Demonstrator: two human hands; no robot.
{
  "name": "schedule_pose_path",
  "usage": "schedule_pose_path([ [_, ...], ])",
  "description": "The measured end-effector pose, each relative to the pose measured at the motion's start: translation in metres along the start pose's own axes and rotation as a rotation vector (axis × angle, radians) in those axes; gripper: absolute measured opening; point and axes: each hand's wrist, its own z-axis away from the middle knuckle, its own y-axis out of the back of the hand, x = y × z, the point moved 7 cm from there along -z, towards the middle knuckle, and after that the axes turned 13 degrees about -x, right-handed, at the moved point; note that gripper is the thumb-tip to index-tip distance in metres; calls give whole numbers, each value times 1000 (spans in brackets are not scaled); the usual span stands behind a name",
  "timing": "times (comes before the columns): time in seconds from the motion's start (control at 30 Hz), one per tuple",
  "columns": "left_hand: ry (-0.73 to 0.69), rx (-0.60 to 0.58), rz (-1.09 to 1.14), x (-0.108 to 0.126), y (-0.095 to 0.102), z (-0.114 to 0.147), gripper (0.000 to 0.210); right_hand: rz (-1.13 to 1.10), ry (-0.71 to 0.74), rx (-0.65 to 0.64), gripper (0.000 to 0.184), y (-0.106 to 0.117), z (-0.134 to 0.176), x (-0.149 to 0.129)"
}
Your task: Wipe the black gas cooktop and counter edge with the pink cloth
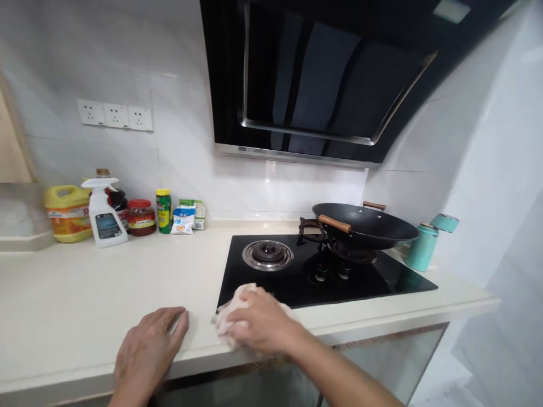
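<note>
A pale cloth (229, 319) is bunched under my right hand (263, 319), whose fingers grip it at the front left corner of the black gas stove (263, 285). The cloth overlaps the stove's edge and the counter beside it. To the left, my left hand (150, 342) rests on the front edge of the white countertop (85, 305), its thumb apart from the fingers and nothing in it. Behind my right hand, the left burner (268, 254) is bare of its pan support.
A black wok (369, 226) with wooden handles sits over the right burner, beside a loose pan support (311, 229). A turquoise canister (422, 249) stands at the right wall. Along the back left are a spray bottle (106, 217), a yellow jug (70, 217) and a red-lidded jar (141, 217). Overhead hangs a range hood (314, 79).
</note>
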Motion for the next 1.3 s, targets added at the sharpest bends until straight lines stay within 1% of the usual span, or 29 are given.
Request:
schedule_pose_path([
  [0.03,-1,-7,2,-1,0,-1,48,28,2,-10,30,-3,-6,-16],
  [0.1,-8,-23,17,-3,0,-4,49,92,101,-50,36,-7,-19,-48],
  [0.17,-10,-35,39,-5,1,-6,49,132,187,-104,39,-9,-31,-70],
  [0.23,-10,-46,47,-7,2,-8,48,135,196,-121,35,-7,-37,-74],
  [0.3,0,-55,40,-8,3,-8,47,106,150,-90,31,-4,-35,-63],
  [0.37,21,-68,32,-9,3,-8,47,55,86,-46,28,0,-22,-39],
  [0.47,88,-106,18,-11,4,-10,52,-40,-25,-8,24,5,14,12],
  [0.67,169,-220,12,-8,3,-12,66,-122,-334,94,16,22,119,123],
  [0.73,177,-230,10,-7,2,-11,69,-126,-438,120,18,29,153,157],
  [0.87,169,-220,-2,-10,2,-13,65,-122,-731,120,21,39,219,226],
  [0.97,136,-202,14,-12,-1,-15,59,-111,-950,159,26,50,273,264],
  [1.07,116,-161,49,-14,-4,-17,57,-92,-1116,192,32,59,318,284],
  [1.13,124,-132,71,-15,-5,-18,56,-106,-1167,215,33,63,332,292],
  [1.17,126,-121,78,-15,-5,-18,55,-118,-1163,239,33,64,333,295],
  [1.23,121,-113,78,-14,-5,-17,51,-115,-1108,302,36,67,320,300],
  [1.3,104,-123,60,-11,-3,-15,48,-73,-1036,352,42,70,296,305],
])
